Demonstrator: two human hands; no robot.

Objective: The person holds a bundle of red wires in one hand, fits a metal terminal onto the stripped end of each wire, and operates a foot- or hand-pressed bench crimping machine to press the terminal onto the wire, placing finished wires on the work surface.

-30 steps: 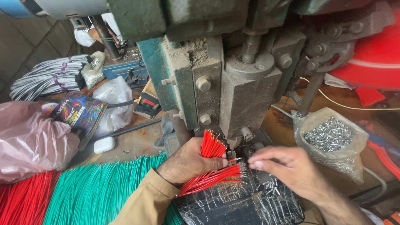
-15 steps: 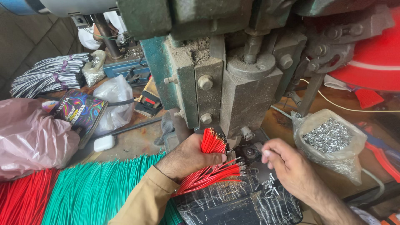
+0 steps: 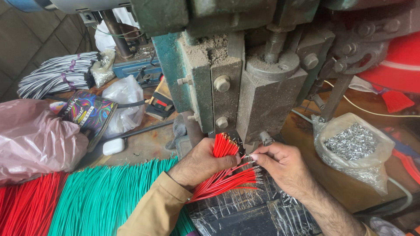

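My left hand (image 3: 199, 164) grips a bundle of short red wires (image 3: 224, 145), whose ends stick up above the fist and fan out to the right below it. Just to its right, my right hand (image 3: 282, 164) pinches the tip of one red wire between thumb and fingers, right under the base of the grey-green press machine (image 3: 245, 78). Both hands hover over a black plastic sheet (image 3: 249, 212).
A clear bag of small metal terminals (image 3: 352, 144) lies to the right. Green wires (image 3: 105, 194) and red wires (image 3: 24, 205) lie at the lower left, beside a pink plastic bag (image 3: 33, 140), a colourful box (image 3: 87, 111) and striped wire bundles (image 3: 57, 78).
My right hand drew back to the right, then returned left to the red wires under the press. My left hand kept the bundle almost still.
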